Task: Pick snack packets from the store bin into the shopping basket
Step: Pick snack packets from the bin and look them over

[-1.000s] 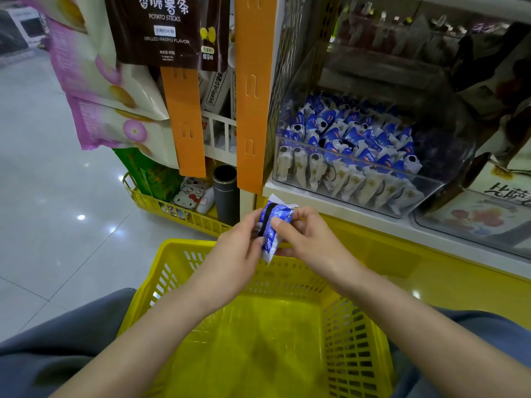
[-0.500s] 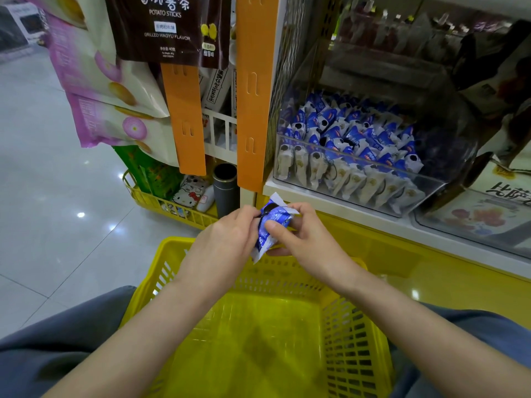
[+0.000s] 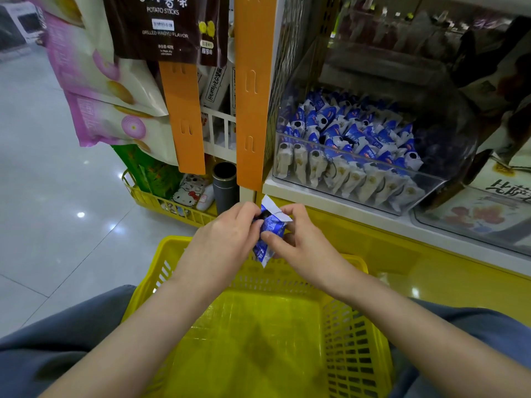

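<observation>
A small blue and white snack packet (image 3: 269, 229) is held upright between both hands, just above the far rim of the yellow shopping basket (image 3: 353, 334). My left hand (image 3: 227, 239) grips its left side and my right hand (image 3: 298, 239) pinches its right side with thumb and fingers. The basket sits on my lap and looks bare inside. On the shelf beyond, a clear plastic store bin (image 3: 431, 191) holds several packets (image 3: 353, 133) of the same kind.
An orange shelf post (image 3: 253, 90) stands left of the bin. Hanging snack bags (image 3: 115, 90) fill the upper left. A second yellow basket (image 3: 161, 202) with small goods and a dark tumbler (image 3: 224, 185) sits on the tiled floor. Another clear bin (image 3: 474, 222) lies at the right.
Both hands have lifted the packet slightly and turned it more upright; its white sealed end now sticks up above the fingers.
</observation>
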Demonstrator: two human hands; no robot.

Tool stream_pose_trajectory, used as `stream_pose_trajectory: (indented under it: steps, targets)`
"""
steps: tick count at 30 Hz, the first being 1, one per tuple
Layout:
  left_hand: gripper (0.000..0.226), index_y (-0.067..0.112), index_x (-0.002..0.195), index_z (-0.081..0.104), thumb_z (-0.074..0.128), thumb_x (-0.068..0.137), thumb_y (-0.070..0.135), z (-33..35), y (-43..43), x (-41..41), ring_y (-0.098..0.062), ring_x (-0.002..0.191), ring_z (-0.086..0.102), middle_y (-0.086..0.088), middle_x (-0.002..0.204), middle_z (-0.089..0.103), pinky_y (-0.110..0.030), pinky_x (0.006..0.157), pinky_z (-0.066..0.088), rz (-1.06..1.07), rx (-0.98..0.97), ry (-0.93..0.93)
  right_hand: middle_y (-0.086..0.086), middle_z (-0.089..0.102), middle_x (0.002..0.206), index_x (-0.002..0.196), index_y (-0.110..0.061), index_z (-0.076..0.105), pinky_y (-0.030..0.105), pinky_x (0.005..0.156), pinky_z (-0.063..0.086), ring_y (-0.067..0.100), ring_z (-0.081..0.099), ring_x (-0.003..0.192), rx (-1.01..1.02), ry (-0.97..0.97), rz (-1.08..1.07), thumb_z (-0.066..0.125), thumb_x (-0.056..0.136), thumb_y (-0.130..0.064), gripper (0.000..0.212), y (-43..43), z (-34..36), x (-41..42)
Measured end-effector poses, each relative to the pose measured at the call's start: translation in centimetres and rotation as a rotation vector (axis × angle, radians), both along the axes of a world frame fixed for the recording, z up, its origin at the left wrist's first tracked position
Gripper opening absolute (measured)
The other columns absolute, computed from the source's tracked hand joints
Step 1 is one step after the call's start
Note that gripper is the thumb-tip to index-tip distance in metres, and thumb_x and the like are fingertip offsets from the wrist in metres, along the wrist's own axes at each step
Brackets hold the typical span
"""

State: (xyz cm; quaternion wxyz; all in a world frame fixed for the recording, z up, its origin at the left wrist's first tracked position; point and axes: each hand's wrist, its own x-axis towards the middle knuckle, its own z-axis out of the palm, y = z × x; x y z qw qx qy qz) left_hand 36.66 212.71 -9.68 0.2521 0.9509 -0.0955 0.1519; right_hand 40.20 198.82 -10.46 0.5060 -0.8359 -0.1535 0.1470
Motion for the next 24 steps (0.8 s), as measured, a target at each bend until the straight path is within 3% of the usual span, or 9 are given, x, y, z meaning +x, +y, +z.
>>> stream_pose_trajectory:
  steps: [3,6,9,12,14,16,18,21,24]
  targets:
    - [0.012,0.003,0.089,0.058,0.052,0.093,0.013,-0.3,0.1,0.1,-0.025,0.066,0.058,-0.009,0.079,0.059,-0.040,0.052,0.047,0.001,0.041,-0.046,0.007,0.066,0.099,0.108,-0.024,0.031,0.049,0.077,0.051,0.024,0.065,0.085,-0.075,-0.092,0.032,0.058,0.089,-0.024,0.033,-0.1,-0.3,-0.1]
    - [0.009,0.009,0.084,0.055,0.052,0.092,0.012,-0.8,0.2,0.4,-0.014,0.064,0.052,-0.002,0.076,0.058,-0.034,0.058,0.044,0.058,-0.195,-0.007,0.001,0.065,0.104,0.109,-0.029,0.030,0.043,0.074,0.053,0.014,0.066,0.085,-0.104,-0.198,0.059,0.057,0.090,-0.029,0.033,-0.2,-0.4,0.0]
    - [0.010,0.014,0.082,0.057,0.053,0.091,0.012,-0.9,0.2,0.9,-0.007,0.068,0.056,0.005,0.074,0.060,-0.026,0.060,0.047,0.103,-0.368,-0.005,-0.001,0.062,0.113,0.110,-0.030,0.032,0.042,0.079,0.054,0.014,0.066,0.089,-0.016,-0.123,0.019,0.056,0.090,-0.029,0.032,-0.1,-0.6,0.3]
    - [0.009,0.020,0.093,0.062,0.054,0.091,0.019,-0.8,0.0,1.0,0.001,0.080,0.061,0.009,0.086,0.067,-0.020,0.072,0.051,0.082,-0.570,0.134,-0.003,0.060,0.108,0.110,-0.025,0.034,0.042,0.074,0.056,0.017,0.067,0.081,0.119,-0.045,-0.104,0.060,0.088,-0.025,0.034,0.0,-0.5,0.7]
    - [0.025,0.021,0.111,0.059,0.055,0.088,0.030,-0.4,-0.5,0.8,0.001,0.098,0.061,0.009,0.105,0.067,-0.023,0.088,0.049,-0.043,-0.827,0.369,-0.012,0.054,0.101,0.112,-0.026,0.033,0.029,0.064,0.057,0.005,0.064,0.072,0.159,-0.083,-0.153,0.066,0.084,-0.022,0.043,-0.2,-0.3,0.9]
    - [0.044,0.019,0.123,0.051,0.056,0.082,0.032,-0.2,-1.2,0.6,-0.004,0.111,0.058,0.005,0.120,0.062,-0.023,0.095,0.047,-0.147,-1.004,0.495,-0.012,0.049,0.109,0.120,-0.027,0.031,0.017,0.065,0.053,0.001,0.060,0.078,0.096,-0.178,-0.134,0.071,0.079,-0.019,0.058,-0.4,-0.2,0.8]
    - [0.039,0.017,0.123,0.048,0.058,0.085,0.020,0.0,-1.3,0.7,-0.005,0.109,0.060,0.001,0.119,0.062,-0.016,0.089,0.049,-0.133,-1.068,0.476,-0.002,0.044,0.124,0.132,-0.021,0.031,0.019,0.074,0.053,0.005,0.057,0.090,0.053,-0.219,-0.081,0.073,0.076,-0.017,0.071,-0.4,-0.3,0.5]
    - [0.024,0.022,0.109,0.050,0.052,0.091,0.008,0.1,-1.0,1.1,0.001,0.087,0.066,-0.001,0.107,0.065,-0.011,0.070,0.050,-0.035,-1.133,0.411,-0.002,0.043,0.124,0.137,-0.020,0.032,0.015,0.066,0.052,0.002,0.059,0.083,0.085,-0.208,-0.026,0.072,0.077,-0.011,0.073,0.0,-0.2,0.0]
    - [0.025,0.031,0.106,0.051,0.047,0.094,0.009,-0.3,-0.7,1.3,-0.009,0.103,0.063,0.000,0.115,0.064,-0.024,0.088,0.050,-0.046,-1.098,0.433,-0.014,0.048,0.113,0.133,-0.024,0.033,0.008,0.063,0.044,-0.006,0.054,0.076,0.079,-0.207,-0.072,0.067,0.083,-0.016,0.060,0.0,0.3,0.0]
